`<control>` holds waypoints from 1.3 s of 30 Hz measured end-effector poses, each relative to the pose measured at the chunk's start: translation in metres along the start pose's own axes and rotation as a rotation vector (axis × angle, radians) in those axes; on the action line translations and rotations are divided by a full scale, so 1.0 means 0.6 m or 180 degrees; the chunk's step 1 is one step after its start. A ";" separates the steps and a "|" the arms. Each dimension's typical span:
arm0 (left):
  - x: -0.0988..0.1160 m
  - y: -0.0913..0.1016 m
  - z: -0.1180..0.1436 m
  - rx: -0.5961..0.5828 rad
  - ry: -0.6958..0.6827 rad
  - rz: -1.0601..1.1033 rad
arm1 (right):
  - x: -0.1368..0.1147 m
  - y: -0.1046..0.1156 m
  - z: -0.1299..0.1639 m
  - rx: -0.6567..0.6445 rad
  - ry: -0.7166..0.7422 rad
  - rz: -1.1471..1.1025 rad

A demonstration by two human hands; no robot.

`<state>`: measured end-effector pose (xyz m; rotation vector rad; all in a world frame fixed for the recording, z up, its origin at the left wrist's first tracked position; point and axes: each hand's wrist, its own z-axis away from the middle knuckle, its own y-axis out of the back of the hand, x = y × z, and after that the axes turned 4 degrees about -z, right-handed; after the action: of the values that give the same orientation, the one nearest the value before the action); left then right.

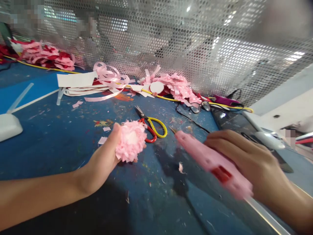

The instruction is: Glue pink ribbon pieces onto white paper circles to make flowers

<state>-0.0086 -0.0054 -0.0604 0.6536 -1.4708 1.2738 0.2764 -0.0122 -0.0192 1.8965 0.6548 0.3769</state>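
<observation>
The fluffy pink ribbon-petal flower [130, 141] in my left hand [107, 156] looks feather-light, soft and easily crushed, so I judge it best held from behind at its base, as my closed left grip has it now, just above the blue paint-flecked worktop [61, 143]. My right hand [244, 156] is wrapped around the pink plastic glue gun [210, 160], its brass nozzle pointing toward the flower but well apart, with red-and-yellow-handled scissors [151, 125] lying just beyond.
</observation>
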 end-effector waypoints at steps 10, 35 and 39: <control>0.003 -0.008 0.009 -0.0255 0.0547 0.0308 | 0.034 0.037 -0.022 -0.1078 -0.0099 -0.0579; -0.022 -0.003 0.030 -0.1363 0.0439 0.0529 | -0.148 -0.004 -0.072 -0.0113 -0.0836 -0.2131; -0.027 0.002 0.034 -0.1252 -0.0083 0.0001 | -0.163 -0.020 -0.075 0.0008 -0.0921 -0.2197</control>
<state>-0.0116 -0.0275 -0.0741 0.4083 -1.6819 0.9393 0.1708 -0.0333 -0.0083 1.5627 1.0480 -0.3322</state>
